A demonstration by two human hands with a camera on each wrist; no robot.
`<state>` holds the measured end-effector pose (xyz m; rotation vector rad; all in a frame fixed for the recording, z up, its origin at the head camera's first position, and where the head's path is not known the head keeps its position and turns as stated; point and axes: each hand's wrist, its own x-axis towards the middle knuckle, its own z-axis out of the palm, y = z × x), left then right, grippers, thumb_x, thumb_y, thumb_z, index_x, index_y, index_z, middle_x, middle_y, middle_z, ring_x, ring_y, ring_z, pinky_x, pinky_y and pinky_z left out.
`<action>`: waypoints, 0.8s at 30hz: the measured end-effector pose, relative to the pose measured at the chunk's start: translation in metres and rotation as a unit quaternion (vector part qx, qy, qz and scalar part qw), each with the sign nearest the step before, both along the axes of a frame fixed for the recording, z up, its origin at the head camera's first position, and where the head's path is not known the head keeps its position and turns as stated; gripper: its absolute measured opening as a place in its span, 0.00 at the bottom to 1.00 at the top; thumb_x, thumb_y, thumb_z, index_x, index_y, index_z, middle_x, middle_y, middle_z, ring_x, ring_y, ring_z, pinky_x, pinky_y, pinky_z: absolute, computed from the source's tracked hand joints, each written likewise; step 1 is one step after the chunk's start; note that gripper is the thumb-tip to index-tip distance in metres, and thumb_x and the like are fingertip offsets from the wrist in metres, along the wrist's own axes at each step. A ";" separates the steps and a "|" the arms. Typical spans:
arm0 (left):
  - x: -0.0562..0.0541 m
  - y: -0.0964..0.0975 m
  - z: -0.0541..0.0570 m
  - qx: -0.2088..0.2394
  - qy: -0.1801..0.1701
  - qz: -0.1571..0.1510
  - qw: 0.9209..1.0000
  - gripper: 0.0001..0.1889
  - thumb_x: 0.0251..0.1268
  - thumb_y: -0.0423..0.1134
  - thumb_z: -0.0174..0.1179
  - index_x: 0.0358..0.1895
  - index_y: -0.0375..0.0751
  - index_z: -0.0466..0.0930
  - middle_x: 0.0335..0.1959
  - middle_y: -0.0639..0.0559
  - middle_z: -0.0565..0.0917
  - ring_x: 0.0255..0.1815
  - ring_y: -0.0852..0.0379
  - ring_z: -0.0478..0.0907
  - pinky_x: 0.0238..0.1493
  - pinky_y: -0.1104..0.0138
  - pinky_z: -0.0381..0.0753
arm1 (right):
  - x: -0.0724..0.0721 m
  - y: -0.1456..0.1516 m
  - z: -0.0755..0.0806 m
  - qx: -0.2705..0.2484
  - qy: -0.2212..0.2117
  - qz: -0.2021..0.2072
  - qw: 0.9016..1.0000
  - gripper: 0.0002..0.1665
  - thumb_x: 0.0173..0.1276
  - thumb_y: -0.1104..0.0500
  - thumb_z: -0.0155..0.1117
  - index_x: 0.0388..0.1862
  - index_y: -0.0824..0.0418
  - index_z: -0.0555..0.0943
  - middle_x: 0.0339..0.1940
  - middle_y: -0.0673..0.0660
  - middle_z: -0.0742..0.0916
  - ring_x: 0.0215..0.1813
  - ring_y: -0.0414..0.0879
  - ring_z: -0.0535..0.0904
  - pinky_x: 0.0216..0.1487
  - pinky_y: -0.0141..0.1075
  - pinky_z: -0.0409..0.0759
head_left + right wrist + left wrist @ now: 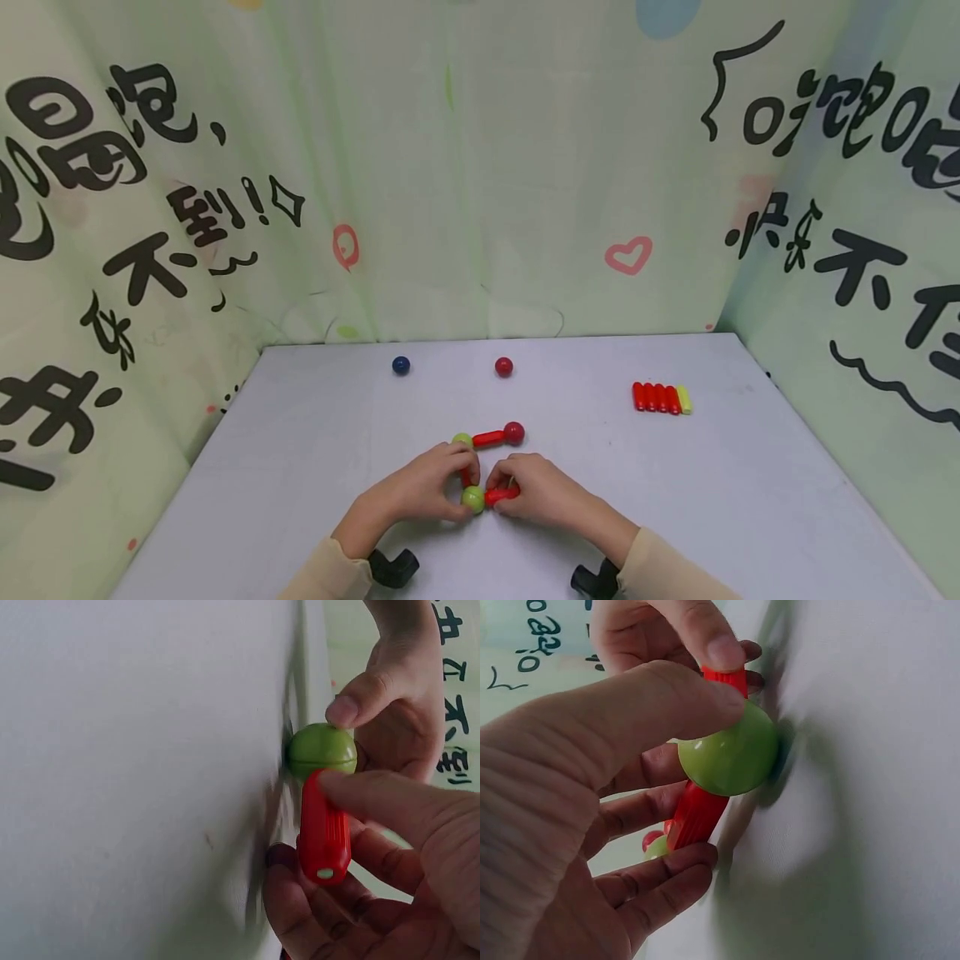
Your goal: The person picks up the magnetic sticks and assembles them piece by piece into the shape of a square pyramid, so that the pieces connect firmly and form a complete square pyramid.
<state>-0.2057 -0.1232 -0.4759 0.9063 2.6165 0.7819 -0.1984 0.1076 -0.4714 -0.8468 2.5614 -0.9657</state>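
My left hand (431, 483) grips the near green ball (731, 750), its thumb on the ball and its fingers along a red rod (697, 814) joined to it. That rod leads to a second green ball (462, 439), partly behind the left fingers. From there another red rod (489, 439) runs right to a red ball (513, 433). My right hand (540, 492) pinches a further red rod (325, 832) between thumb and fingers, one end right at the near green ball. The other end of this rod points toward the right wrist camera and shows a pale tip.
A blue ball (401, 365) and a red ball (504, 367) sit near the back edge of the white table (337, 400). To the right, several red rods (656, 397) lie side by side with a yellow rod (684, 399). Printed curtains (480, 208) surround the table.
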 end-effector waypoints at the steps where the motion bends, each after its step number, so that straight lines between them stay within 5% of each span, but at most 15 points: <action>1: 0.000 0.000 0.000 -0.001 0.000 0.000 1.000 0.16 0.55 0.42 0.76 0.40 0.60 0.77 0.44 0.66 0.75 0.50 0.61 0.71 0.56 0.65 0.77 | -0.001 0.001 0.001 -0.002 -0.003 -0.002 1.000 0.07 0.65 0.60 0.75 0.41 0.56 0.87 0.32 0.44 0.86 0.33 0.36 0.76 0.34 0.29 0.77; 7: -0.002 -0.003 0.003 -0.011 -0.007 -0.008 1.000 0.15 0.55 0.42 0.76 0.41 0.60 0.80 0.47 0.66 0.76 0.51 0.63 0.70 0.55 0.66 0.77 | -0.015 0.011 0.007 0.008 0.009 -0.051 0.999 0.05 0.68 0.56 0.72 0.40 0.55 0.86 0.32 0.45 0.85 0.35 0.40 0.78 0.34 0.31 0.78; 15: -0.003 -0.007 0.004 -0.020 0.004 -0.020 1.000 0.13 0.55 0.42 0.76 0.40 0.62 0.83 0.49 0.64 0.76 0.50 0.65 0.69 0.52 0.69 0.77 | -0.061 0.027 0.011 0.022 0.063 -0.146 0.987 0.07 0.74 0.60 0.65 0.48 0.56 0.85 0.42 0.50 0.86 0.41 0.43 0.78 0.46 0.37 0.82; 19: -0.003 -0.005 0.003 -0.023 -0.007 -0.012 1.000 0.13 0.55 0.43 0.77 0.40 0.62 0.83 0.49 0.64 0.76 0.51 0.65 0.69 0.52 0.70 0.78 | -0.082 0.031 0.008 0.023 0.062 -0.145 0.987 0.16 0.79 0.61 0.57 0.62 0.58 0.81 0.58 0.57 0.84 0.51 0.50 0.79 0.58 0.46 0.82; 24: -0.002 -0.003 0.002 -0.021 -0.007 -0.012 1.000 0.13 0.55 0.42 0.76 0.39 0.62 0.82 0.49 0.64 0.76 0.50 0.65 0.69 0.51 0.71 0.77 | -0.102 0.033 -0.002 0.039 0.076 -0.110 0.990 0.26 0.81 0.62 0.52 0.75 0.60 0.71 0.76 0.63 0.74 0.73 0.61 0.73 0.74 0.57 0.70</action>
